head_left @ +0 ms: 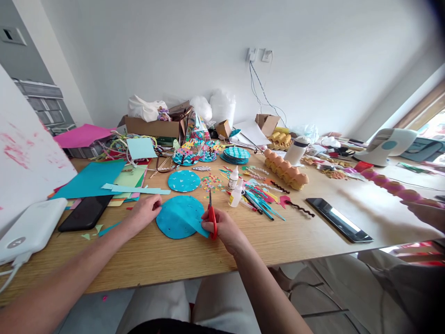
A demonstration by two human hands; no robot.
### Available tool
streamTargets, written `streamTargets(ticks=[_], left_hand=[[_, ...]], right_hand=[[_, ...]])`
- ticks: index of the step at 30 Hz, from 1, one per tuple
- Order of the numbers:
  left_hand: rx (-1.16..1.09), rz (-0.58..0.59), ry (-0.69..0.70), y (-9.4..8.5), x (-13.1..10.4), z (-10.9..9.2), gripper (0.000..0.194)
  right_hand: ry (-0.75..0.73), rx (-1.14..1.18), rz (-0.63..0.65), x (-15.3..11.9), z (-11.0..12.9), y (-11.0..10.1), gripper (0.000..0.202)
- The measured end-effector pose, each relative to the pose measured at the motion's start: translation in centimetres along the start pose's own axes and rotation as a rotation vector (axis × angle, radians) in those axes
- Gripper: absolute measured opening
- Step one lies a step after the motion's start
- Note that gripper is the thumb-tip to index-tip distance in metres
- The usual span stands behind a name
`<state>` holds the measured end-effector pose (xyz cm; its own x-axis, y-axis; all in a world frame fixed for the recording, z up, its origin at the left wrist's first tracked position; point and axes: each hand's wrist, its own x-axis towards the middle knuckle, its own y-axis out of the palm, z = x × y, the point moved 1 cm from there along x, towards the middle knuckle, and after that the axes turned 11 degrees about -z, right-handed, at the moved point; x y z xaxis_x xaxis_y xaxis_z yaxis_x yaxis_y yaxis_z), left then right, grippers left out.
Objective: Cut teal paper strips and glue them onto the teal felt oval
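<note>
White wall (146,51) at the back, w/ outlets (259,54) & hanging cables. In front of it, a long light-brown wood-grain table (139,264), crowded w/ craft stuff; window at far R. Brown cardboard box (149,126) at the rear, L of ctr.

Both forearms reach in from the near edge, low over the table. L hand (148,211): palm down, fingers curled & bunched at the L rim of the disc below; can't tell if they pinch anything. R hand (219,227): thumb side up, fingers closed on scissors + strip, at the disc's R rim.

Big blue sheet (90,178) lies back-L. Round blue paper disc (174,227) lies flat btwn the hands, near the table's front. Behind it, a smaller blue disc w/ pale bits (184,181). Orange egg-carton strip (285,170) is back-R, long axis slanting; at far R another person's hand (427,211) touches a pink egg-carton strip (392,187).

Blue paper strip (187,218): over the disc, long axis diagonal, back-L to front-R, its near end under the R thumb. Red-handled scissors (211,215): in the R hand, just R of the disc, long axis roughly front-to-back, tips pointing away from the wearer; blades look closed.

Two small white glue bottles (234,185) stand behind, to the R.
</note>
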<state>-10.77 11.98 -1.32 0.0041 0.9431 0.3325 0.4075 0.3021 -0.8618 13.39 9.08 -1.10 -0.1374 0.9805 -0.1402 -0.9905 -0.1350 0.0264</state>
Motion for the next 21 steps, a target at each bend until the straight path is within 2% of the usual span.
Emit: streamTargets(ticks=[9,21], left_hand=[[-0.016,0.005,0.017,-0.44,0.02,-0.38,0.006],[-0.015,0.011,0.026,-0.01,-0.11,-0.32,0.006]], right_hand=[[-0.01,-0.026,-0.022,0.06,-0.25,-0.17,0.02],[-0.04,-0.077,-0.014,0.05,-0.43,-0.22,0.019]])
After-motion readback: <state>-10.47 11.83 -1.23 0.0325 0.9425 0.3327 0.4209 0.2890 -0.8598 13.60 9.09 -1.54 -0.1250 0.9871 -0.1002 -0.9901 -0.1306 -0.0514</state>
